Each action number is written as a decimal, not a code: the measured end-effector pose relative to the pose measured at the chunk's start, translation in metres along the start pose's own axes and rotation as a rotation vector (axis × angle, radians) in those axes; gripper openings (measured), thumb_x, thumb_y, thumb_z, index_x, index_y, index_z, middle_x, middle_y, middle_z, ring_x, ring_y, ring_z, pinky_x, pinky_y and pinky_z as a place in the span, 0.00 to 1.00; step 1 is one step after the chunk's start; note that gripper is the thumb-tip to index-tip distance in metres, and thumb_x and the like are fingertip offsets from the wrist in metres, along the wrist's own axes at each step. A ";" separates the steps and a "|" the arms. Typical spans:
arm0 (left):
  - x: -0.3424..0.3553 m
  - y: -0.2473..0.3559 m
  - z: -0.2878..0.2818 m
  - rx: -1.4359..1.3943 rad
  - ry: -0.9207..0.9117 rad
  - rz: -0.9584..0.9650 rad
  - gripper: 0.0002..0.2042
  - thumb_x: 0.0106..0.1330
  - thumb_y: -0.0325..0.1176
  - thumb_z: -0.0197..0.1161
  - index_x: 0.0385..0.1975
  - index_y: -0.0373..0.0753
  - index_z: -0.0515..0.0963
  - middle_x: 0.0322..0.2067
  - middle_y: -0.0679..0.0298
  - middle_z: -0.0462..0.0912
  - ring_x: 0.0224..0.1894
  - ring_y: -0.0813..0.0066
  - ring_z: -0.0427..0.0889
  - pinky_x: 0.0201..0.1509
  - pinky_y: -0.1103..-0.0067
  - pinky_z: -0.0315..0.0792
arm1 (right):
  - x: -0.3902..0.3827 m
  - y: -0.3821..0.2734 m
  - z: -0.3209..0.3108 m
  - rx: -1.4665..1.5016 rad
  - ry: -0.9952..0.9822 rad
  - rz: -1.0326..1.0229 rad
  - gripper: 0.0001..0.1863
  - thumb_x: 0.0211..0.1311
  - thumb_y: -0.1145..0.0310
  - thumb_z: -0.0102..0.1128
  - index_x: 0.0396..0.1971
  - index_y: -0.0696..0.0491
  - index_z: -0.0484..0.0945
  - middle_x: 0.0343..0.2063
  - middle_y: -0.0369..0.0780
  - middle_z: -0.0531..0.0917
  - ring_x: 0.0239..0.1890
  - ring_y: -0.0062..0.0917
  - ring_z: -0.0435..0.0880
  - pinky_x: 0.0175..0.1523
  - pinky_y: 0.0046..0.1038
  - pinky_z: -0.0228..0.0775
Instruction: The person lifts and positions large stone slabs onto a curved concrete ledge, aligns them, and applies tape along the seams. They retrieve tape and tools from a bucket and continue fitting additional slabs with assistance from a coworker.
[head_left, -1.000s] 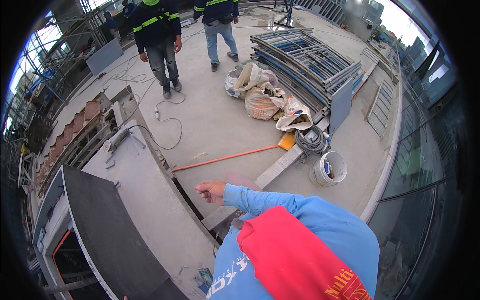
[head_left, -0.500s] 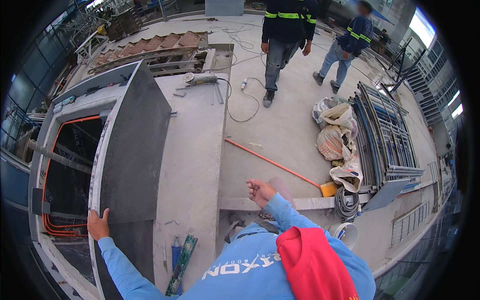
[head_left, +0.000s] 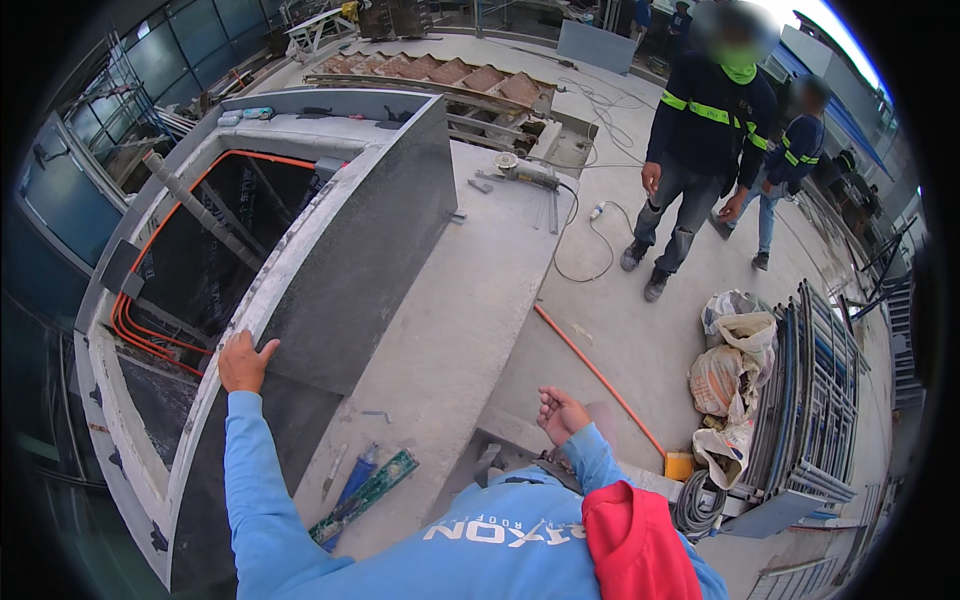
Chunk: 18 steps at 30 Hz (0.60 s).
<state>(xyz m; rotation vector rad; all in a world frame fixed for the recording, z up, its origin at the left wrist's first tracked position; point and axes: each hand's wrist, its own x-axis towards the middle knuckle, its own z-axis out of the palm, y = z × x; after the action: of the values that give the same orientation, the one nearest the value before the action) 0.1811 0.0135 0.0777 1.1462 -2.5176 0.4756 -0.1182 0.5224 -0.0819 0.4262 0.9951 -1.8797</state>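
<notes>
My left hand (head_left: 245, 361) rests on the pale top edge of a grey curb wall (head_left: 360, 270), its fingers lying over the edge and the thumb spread away. This wall borders a rectangular opening (head_left: 215, 235) with orange conduit (head_left: 140, 215) and a grey pipe (head_left: 205, 213) inside. Above my knee, my right hand (head_left: 562, 413) hangs with loosely curled fingers and no visible object in it. On the concrete ledge (head_left: 450, 300) between my arms lie a green stained level-like bar (head_left: 365, 495), a blue tube-shaped tool (head_left: 358, 472) and a thin pale tool (head_left: 334, 470).
An angle grinder (head_left: 525, 172) sits at the ledge's far end, its cable trailing onto the floor. An orange pole (head_left: 600, 380) lies to the right, near filled sacks (head_left: 725, 380), stacked metal frames (head_left: 810, 390) and coiled hose (head_left: 698, 505). Two people (head_left: 700, 150) stand beyond.
The view has turned left, so the scene sits further right. The nearer person has shifted stance. My left hand stays on the wall's edge; my right hand stays loosely curled.
</notes>
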 end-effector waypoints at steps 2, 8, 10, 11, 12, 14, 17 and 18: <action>0.000 0.001 -0.002 -0.004 0.004 0.001 0.27 0.56 0.58 0.74 0.32 0.35 0.79 0.31 0.52 0.82 0.38 0.51 0.83 0.42 0.61 0.76 | 0.003 0.002 0.002 -0.005 -0.002 0.009 0.09 0.74 0.63 0.59 0.44 0.52 0.82 0.30 0.30 0.82 0.31 0.19 0.78 0.39 0.25 0.73; -0.002 0.000 0.000 0.034 0.002 0.001 0.27 0.56 0.58 0.74 0.32 0.35 0.80 0.30 0.53 0.83 0.37 0.52 0.83 0.42 0.62 0.76 | 0.009 0.010 0.016 -0.043 -0.057 0.074 0.09 0.75 0.61 0.58 0.43 0.51 0.81 0.30 0.29 0.81 0.31 0.18 0.78 0.40 0.26 0.73; -0.001 -0.002 -0.001 0.048 0.009 0.009 0.27 0.56 0.59 0.74 0.32 0.35 0.80 0.30 0.54 0.83 0.37 0.52 0.83 0.42 0.62 0.77 | 0.014 0.013 0.024 -0.058 -0.082 0.091 0.09 0.75 0.61 0.58 0.43 0.51 0.80 0.30 0.29 0.81 0.31 0.18 0.78 0.39 0.25 0.73; -0.002 -0.003 0.001 0.044 0.008 0.012 0.27 0.56 0.59 0.74 0.32 0.36 0.80 0.30 0.54 0.83 0.37 0.53 0.83 0.42 0.62 0.77 | 0.015 0.013 0.026 -0.070 -0.088 0.095 0.09 0.75 0.61 0.58 0.43 0.50 0.80 0.30 0.29 0.82 0.31 0.18 0.78 0.39 0.25 0.73; -0.002 -0.004 0.004 0.041 0.007 0.015 0.27 0.56 0.59 0.74 0.32 0.36 0.80 0.30 0.54 0.83 0.37 0.53 0.83 0.42 0.62 0.77 | 0.017 0.013 0.028 -0.081 -0.095 0.099 0.10 0.75 0.61 0.58 0.43 0.50 0.80 0.30 0.29 0.82 0.31 0.18 0.78 0.39 0.25 0.72; -0.001 -0.003 0.008 0.036 0.020 0.010 0.28 0.56 0.59 0.73 0.32 0.36 0.80 0.30 0.55 0.83 0.38 0.53 0.83 0.42 0.62 0.77 | 0.019 0.013 0.032 -0.096 -0.105 0.110 0.10 0.75 0.60 0.58 0.43 0.50 0.80 0.30 0.28 0.82 0.31 0.17 0.78 0.39 0.25 0.72; 0.000 -0.001 0.007 0.050 0.019 0.003 0.28 0.55 0.60 0.73 0.31 0.36 0.79 0.31 0.55 0.83 0.38 0.54 0.84 0.42 0.62 0.77 | 0.024 0.012 0.039 -0.108 -0.115 0.122 0.09 0.75 0.61 0.58 0.43 0.50 0.81 0.30 0.28 0.82 0.31 0.17 0.78 0.39 0.24 0.72; 0.000 -0.001 0.007 0.055 0.015 0.001 0.28 0.55 0.60 0.73 0.31 0.36 0.79 0.31 0.55 0.83 0.38 0.54 0.84 0.42 0.62 0.77 | 0.026 0.010 0.043 -0.113 -0.119 0.122 0.09 0.75 0.61 0.58 0.43 0.50 0.81 0.30 0.28 0.82 0.31 0.17 0.79 0.39 0.24 0.72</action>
<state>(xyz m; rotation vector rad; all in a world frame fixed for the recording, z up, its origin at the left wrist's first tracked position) 0.1811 0.0098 0.0719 1.1566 -2.5074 0.5547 -0.1174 0.4718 -0.0771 0.2981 0.9687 -1.7098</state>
